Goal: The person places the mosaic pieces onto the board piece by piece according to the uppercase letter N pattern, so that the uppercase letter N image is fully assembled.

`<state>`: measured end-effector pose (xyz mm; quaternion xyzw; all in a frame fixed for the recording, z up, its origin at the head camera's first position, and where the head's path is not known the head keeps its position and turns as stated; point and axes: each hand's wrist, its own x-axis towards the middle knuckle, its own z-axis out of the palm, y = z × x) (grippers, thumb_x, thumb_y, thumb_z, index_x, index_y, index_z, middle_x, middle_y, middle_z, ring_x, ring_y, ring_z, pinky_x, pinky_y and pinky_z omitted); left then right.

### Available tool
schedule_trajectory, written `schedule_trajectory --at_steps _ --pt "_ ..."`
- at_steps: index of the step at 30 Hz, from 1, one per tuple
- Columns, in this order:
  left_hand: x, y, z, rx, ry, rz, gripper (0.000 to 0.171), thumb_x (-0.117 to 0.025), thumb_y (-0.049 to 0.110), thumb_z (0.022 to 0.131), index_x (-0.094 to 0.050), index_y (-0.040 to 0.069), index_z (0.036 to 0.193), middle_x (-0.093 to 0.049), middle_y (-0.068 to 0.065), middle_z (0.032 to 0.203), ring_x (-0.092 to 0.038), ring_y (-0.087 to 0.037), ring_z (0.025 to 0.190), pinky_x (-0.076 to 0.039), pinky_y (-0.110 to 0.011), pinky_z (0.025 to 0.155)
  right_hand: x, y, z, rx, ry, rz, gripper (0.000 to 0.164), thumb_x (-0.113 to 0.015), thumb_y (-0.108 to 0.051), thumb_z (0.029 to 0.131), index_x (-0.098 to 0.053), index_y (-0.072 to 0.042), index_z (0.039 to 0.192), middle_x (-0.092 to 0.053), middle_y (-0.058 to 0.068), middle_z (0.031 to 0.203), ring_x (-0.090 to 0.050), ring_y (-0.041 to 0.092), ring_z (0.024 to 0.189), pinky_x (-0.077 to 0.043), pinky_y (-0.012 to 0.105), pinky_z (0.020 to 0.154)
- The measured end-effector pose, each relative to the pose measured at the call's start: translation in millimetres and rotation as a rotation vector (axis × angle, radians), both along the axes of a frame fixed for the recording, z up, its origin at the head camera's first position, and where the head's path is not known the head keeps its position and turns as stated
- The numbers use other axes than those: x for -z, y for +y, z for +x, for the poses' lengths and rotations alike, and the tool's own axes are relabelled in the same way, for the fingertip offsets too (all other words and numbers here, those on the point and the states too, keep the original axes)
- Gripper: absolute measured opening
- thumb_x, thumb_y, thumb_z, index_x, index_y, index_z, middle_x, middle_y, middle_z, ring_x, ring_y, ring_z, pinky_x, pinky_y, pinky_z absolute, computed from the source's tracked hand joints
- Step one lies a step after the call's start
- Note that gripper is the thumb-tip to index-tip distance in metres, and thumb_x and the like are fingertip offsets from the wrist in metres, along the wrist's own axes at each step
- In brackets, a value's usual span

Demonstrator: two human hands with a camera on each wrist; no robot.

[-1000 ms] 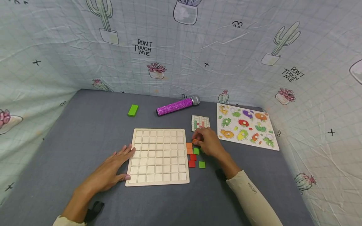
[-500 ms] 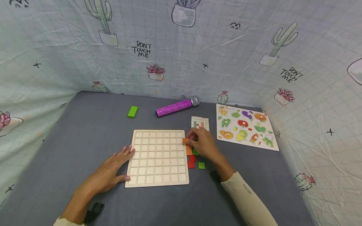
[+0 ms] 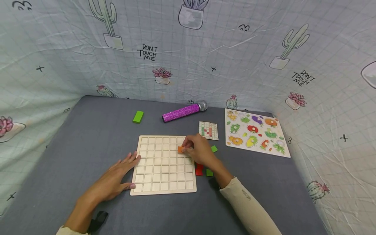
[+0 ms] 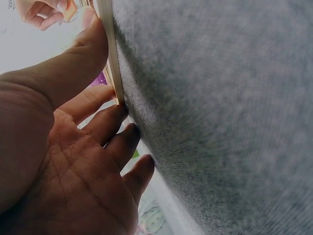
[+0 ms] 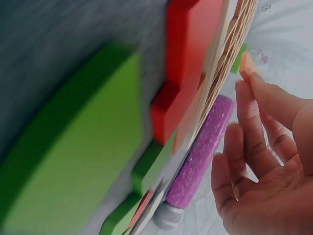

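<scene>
A square wooden grid board [image 3: 164, 162] lies flat on the table, its cells bare wood. My left hand [image 3: 114, 178] rests at the board's left edge, fingers straight and spread, thumb near the lower left corner. Between thumb and index finger my right hand [image 3: 199, 150] pinches an orange square tile [image 3: 180, 149] over the upper right part of the board. The right wrist view shows that orange tile [image 5: 247, 66] raised above the board's surface. Red tiles [image 3: 199, 169] and green tiles [image 3: 209, 173] lie to the right of the board, partly hidden by my right hand.
Behind the board are a purple glitter microphone [image 3: 183, 112] and a green block [image 3: 138, 117]. A small printed pattern card [image 3: 208, 130] sits beyond my right hand. At the right lies a vegetable puzzle board [image 3: 254, 132]. Patterned cloth [image 3: 188, 75] hangs along the table's back.
My right hand has carried the orange tile leftward from the loose tiles, past the board's right edge and over its upper right cells. My left hand has stayed in place.
</scene>
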<state>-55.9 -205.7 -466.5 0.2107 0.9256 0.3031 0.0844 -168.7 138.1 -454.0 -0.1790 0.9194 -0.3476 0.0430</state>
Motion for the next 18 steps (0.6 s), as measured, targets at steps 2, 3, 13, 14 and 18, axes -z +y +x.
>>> schedule_trajectory --at_steps 2,3,13,14,18 --pt "-0.1 0 0.1 -0.002 -0.003 0.0 0.095 -0.088 0.024 0.085 -0.039 0.009 0.165 -0.03 -0.016 0.175 -0.03 -0.044 0.161 -0.026 -0.069 0.122 -0.4 -6 0.2 -0.001 -0.005 0.014 0.011 -0.087 -0.016 0.09 -0.076 -0.018 0.088 -0.07 -0.004 0.08 -0.061 0.013 0.085 -0.048 0.033 0.076" --pt "-0.2 0 0.3 -0.003 -0.005 0.0 0.095 -0.088 0.024 0.085 -0.039 0.009 0.165 -0.029 -0.016 0.175 -0.029 -0.044 0.161 -0.025 -0.069 0.122 -0.4 -9 0.3 -0.007 -0.002 0.018 0.011 -0.087 -0.016 0.09 -0.076 -0.018 0.087 -0.071 -0.004 0.079 -0.061 0.013 0.085 -0.047 0.033 0.076" --pt "1.1 -1 0.3 -0.009 -0.006 0.0 0.096 -0.088 0.025 0.085 -0.039 0.011 0.165 -0.029 -0.014 0.176 -0.029 -0.042 0.161 -0.025 -0.067 0.123 4.9 -26 -0.1 -0.042 0.014 0.071 0.015 -0.089 -0.017 0.087 -0.076 -0.02 0.083 -0.068 -0.008 0.074 -0.06 0.008 0.077 -0.048 0.028 0.072" --pt "1.5 -1 0.2 -0.009 -0.006 -0.001 0.096 -0.088 0.026 0.085 -0.039 0.011 0.165 -0.029 -0.014 0.176 -0.029 -0.042 0.161 -0.025 -0.067 0.123 5.0 -27 -0.1 -0.039 0.008 0.082 0.015 -0.089 -0.018 0.087 -0.076 -0.021 0.083 -0.067 -0.009 0.074 -0.059 0.008 0.079 -0.047 0.027 0.071" --pt "2.4 -1 -0.2 -0.011 -0.002 -0.003 0.096 -0.088 0.026 0.085 -0.039 0.011 0.165 -0.03 -0.014 0.175 -0.03 -0.042 0.161 -0.025 -0.067 0.123 4.3 -32 0.9 -0.027 -0.001 0.141 0.013 -0.088 -0.023 0.089 -0.077 -0.023 0.084 -0.066 -0.011 0.074 -0.056 0.009 0.084 -0.047 0.029 0.073"
